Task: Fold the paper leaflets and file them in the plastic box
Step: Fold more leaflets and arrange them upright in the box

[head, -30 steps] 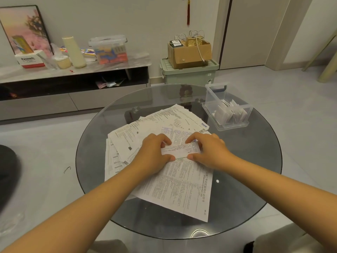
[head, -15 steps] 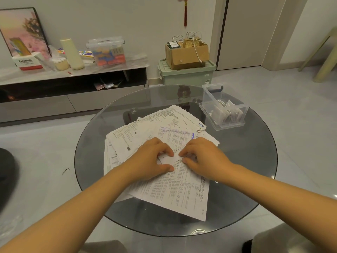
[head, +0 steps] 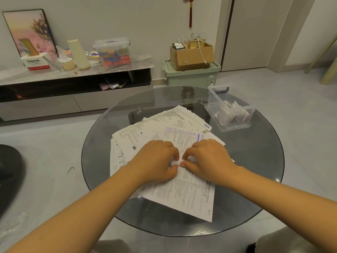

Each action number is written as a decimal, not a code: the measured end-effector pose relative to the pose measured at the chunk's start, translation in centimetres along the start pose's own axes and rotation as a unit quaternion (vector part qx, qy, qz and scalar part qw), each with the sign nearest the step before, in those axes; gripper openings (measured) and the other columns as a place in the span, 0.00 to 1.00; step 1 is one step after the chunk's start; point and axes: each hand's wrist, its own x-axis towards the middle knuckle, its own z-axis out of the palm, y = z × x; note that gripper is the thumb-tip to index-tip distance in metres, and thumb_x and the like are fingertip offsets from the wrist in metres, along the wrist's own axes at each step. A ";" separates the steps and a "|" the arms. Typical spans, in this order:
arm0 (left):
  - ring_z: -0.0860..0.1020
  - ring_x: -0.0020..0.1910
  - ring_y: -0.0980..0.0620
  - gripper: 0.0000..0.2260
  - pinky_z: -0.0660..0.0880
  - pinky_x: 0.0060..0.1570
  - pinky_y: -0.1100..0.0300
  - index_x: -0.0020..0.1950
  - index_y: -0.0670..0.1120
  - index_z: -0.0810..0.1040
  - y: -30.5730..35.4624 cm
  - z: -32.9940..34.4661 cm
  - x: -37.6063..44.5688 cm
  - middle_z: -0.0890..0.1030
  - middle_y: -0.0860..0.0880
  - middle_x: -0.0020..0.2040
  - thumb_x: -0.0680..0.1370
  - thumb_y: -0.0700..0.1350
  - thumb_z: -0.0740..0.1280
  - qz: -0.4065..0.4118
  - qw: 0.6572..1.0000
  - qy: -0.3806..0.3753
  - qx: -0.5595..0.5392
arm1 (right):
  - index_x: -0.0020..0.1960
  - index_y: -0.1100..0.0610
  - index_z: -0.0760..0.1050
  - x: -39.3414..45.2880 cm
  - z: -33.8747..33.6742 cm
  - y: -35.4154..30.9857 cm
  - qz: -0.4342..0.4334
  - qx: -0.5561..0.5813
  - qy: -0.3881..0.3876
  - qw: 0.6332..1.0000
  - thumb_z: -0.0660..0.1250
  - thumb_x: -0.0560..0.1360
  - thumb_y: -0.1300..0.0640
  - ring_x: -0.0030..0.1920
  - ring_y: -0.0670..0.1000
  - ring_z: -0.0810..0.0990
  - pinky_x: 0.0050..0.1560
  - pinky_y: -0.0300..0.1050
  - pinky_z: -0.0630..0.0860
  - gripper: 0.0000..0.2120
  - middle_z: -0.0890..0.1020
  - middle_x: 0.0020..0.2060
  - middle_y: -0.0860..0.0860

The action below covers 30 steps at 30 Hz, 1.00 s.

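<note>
- The left hand (head: 156,161) and the right hand (head: 207,158) are shown knuckle to knuckle at the table's centre, fingers curled down; a small folded leaflet (head: 179,162), only a white sliver of which is visible, is pinched between them and pressed onto the sheets below.
- This leaflet is judged to be in its last creases and not yet filed.
- Beneath and around the hands a loose pile of unfolded leaflets (head: 182,196) is spread, from about 6 o'clock to 12 o'clock on the glass table (head: 255,179); most of the folding is therefore judged still to be done.
- The plastic box (head: 230,108) is seen open near the rim at 2 o'clock, well apart from the hands; several folded leaflets already stand in its near end, while its far end appears unfilled.
- No obstacle is seen between hands and box; the slippery overlapping sheets are judged the only nuisance.
- Beyond the table, a green bin (head: 191,74) bearing a cardboard box (head: 191,55) is seen at 12 o'clock, and a cluttered low cabinet (head: 73,84) at 10 o'clock.
</note>
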 end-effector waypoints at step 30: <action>0.74 0.42 0.57 0.13 0.73 0.50 0.60 0.56 0.51 0.76 1.2 2.2 3.4 0.76 0.57 0.42 0.73 0.49 0.72 -0.160 0.958 0.038 -0.234 | 0.65 0.47 0.69 0.2 -0.3 2.5 0.196 0.119 -0.065 0.971 0.70 0.71 0.46 0.64 0.50 0.62 0.62 0.42 0.58 0.25 0.68 0.60 0.47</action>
